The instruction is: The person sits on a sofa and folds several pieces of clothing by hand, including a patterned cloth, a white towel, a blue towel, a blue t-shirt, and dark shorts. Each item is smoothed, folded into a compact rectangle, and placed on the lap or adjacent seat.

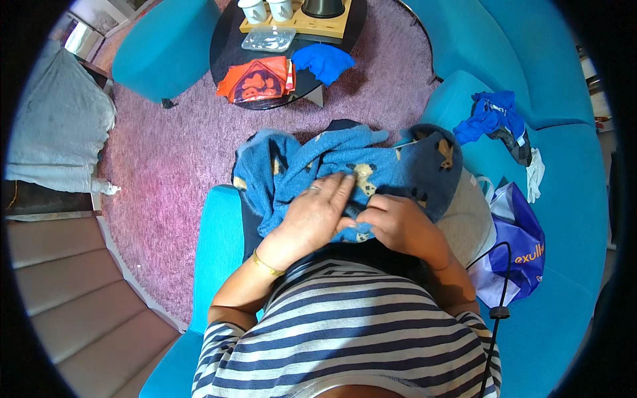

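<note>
Across my lap lies a blue fuzzy fabric piece (pixel 318 164) with tan and black animal figures, bunched into folds. My left hand (pixel 318 206) rests on it palm down, fingers stretched forward, with a ring and a yellow bracelet at the wrist. Close beside it, my right hand (pixel 400 224) has its fingers curled, pinching a bit of the fabric near a dark patch. What exactly sits between those fingertips is hidden. On the right, the fabric's darker rounded end (pixel 433 169) hangs over a beige cushion (pixel 465 219).
Ahead is a round black table (pixel 224 45) with an orange printed bag (pixel 256 82), blue cloth (pixel 323 62), clear plastic tray (pixel 268 40) and wooden board (pixel 318 25) bearing white cups (pixel 253 11). Rightward, blue clothing (pixel 492 117) and a purple-white bag (pixel 517 244) lie on the turquoise sofa (pixel 562 199).
</note>
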`<state>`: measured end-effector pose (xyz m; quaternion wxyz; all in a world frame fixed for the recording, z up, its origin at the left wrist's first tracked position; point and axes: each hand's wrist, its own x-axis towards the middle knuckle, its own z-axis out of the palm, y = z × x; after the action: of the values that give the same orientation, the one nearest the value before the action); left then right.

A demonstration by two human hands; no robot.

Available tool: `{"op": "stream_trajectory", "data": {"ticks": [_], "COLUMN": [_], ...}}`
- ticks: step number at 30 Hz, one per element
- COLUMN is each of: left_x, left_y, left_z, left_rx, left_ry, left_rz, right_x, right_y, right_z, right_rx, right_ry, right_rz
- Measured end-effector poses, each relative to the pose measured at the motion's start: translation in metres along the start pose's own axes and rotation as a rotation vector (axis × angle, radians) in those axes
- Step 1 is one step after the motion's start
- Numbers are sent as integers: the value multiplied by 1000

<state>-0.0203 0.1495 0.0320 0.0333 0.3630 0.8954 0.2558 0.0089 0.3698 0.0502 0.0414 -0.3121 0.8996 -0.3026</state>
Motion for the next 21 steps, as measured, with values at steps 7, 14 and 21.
{"op": "stream_trajectory", "data": {"ticks": [7,14,21], "left_x": [-31,-69,-50], "left_y": [-37,-75,-54], "left_z": [-3,-19,-18], "left_rx": [-75,-1050,-639], "left_ry": [-284,233,-71], "left_rz": [-285,-545,-505], "right_x": [-16,-15,30], "right_y": [11,25,71], "right_z": [-17,-2,-5], "right_rx": [-122,-191,188], "right_ry": [-188,-152,87], "right_rz": [275,361,376]}}
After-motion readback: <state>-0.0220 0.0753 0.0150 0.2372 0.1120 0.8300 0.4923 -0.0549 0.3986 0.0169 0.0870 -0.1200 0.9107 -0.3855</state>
